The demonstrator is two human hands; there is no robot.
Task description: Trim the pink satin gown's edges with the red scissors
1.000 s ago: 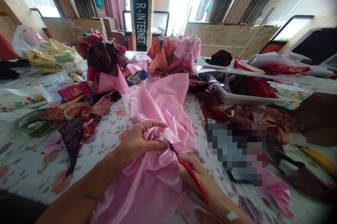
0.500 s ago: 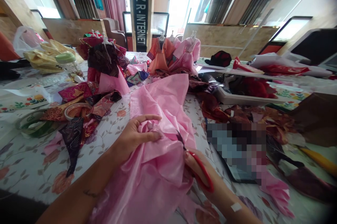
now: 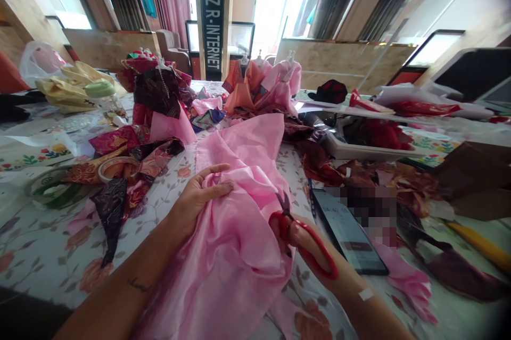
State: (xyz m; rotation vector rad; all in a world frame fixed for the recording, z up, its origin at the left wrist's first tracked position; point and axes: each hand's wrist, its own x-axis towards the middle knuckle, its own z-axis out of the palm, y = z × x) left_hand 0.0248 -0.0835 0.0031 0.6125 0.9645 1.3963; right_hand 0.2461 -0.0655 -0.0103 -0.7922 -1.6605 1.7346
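A large piece of shiny pink fabric (image 3: pixel 223 255) lies in folds over the table and runs toward the near edge. My left hand (image 3: pixel 203 191) is closed on a bunched part of it, thumb and index finger pinching the cloth. Red-handled scissors (image 3: pixel 322 260) are in my right hand (image 3: pixel 301 236), fingers through the loops. Their dark blades point up and away, slightly parted, and appear at the right edge of the pink fabric. Whether the blades touch the cloth I cannot tell.
A phone or tablet (image 3: pixel 351 239) lies right of my right hand, beside fabric scraps (image 3: pixel 383 175). Tape rolls (image 3: pixel 54 188) and patterned scraps (image 3: pixel 114 143) lie left. Small dressed stands (image 3: pixel 281 76) stand at the back, and a white tray (image 3: pixel 359 151) at the right.
The scissors have drawn back to the right from the fold, and their red loops show more fully. My left hand has shifted slightly left and up with the gathered fabric.
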